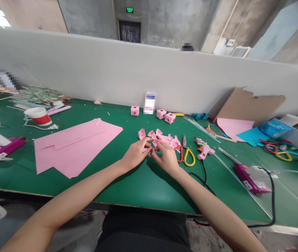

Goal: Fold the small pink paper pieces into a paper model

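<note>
- Pinching a small folded-looking scrap of pink paper (pixel 151 152) between both hands; it sits over the green tabletop (pixel 128 189), near the front edge, and my fingers hide most of it.
- My left hand (pixel 136 154): thumb and fingertips together, clamped on the scrap from its left side.
- My right hand (pixel 167 157): same pinch from the right, fingertips just beside the left ones.
- Pile of loose, curled pink paper cut-outs (pixel 168 139) lies right behind my fingers.
- Scissors with one red and one yellow handle loop (pixel 184 141) lie just right of my right hand, blades pointing away from me.
- Pink glue gun with orange trigger (pixel 205 149) is right of the scissors, black cord running toward the table edge.
- One pink paper cube with dark diamond cutouts (pixel 134 111) stands toward the white partition (pixel 99 70); two matching cubes (pixel 169 118) sit together to its right.
- Large overlapping pink paper sheets (pixel 78 150) lie flat, left of my left hand.
- White-and-red paper cup (pixel 40 117) stands beyond them, further left.
</note>
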Tool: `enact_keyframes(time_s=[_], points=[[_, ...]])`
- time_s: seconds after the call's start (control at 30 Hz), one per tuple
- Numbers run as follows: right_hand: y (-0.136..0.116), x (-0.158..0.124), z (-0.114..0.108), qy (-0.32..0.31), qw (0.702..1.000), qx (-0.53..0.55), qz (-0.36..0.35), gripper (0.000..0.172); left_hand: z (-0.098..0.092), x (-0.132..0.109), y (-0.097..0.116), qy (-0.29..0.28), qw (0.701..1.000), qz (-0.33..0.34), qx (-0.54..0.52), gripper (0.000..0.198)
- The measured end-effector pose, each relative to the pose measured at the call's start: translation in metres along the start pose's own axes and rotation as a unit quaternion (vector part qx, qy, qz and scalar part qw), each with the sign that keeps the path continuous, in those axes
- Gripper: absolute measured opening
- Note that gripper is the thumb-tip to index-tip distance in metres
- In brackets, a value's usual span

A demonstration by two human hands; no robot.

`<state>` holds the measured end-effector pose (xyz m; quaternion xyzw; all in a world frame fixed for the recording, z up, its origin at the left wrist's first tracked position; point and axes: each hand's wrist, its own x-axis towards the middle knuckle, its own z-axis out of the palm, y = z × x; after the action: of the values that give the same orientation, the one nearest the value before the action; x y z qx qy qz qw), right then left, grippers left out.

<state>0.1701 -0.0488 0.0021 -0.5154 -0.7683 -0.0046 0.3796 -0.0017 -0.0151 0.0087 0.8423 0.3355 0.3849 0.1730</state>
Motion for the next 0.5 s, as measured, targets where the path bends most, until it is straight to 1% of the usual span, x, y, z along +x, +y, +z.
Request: enact_keyframes(time_s=[0.13,0.2,0.27,0.33,0.4,0.47,0.5], points=[[-0.001,0.000,0.001,0.008,1.000,0.003,0.008,0.017,-0.001,0.001,-0.006,0.009,1.000,-0.003,0.003,0.028],[0.000,0.000,-0.001,0.021,1.000,0.005,0.021,0.017,-0.005,0.004,-0.012,0.028,0.999,-0.017,0.009,0.026],[0.002,0.000,-0.003,0.039,0.998,0.011,0.042,0.018,-0.010,0.007,-0.018,0.090,0.994,-0.057,0.003,0.025],[0.004,0.000,-0.005,0.050,0.997,0.015,0.057,0.019,-0.014,0.010,-0.020,0.134,0.986,-0.091,-0.040,0.031],[0.005,0.000,-0.006,0.049,0.997,0.017,0.061,0.020,-0.014,0.010,-0.018,0.137,0.982,-0.097,-0.083,0.034],[0.004,0.000,-0.005,0.040,0.997,0.018,0.056,0.020,-0.010,0.008,-0.013,0.115,0.983,-0.088,-0.114,0.036],[0.004,0.000,-0.005,0.034,0.998,0.020,0.053,0.020,-0.007,0.007,-0.011,0.093,0.984,-0.081,-0.125,0.038]])
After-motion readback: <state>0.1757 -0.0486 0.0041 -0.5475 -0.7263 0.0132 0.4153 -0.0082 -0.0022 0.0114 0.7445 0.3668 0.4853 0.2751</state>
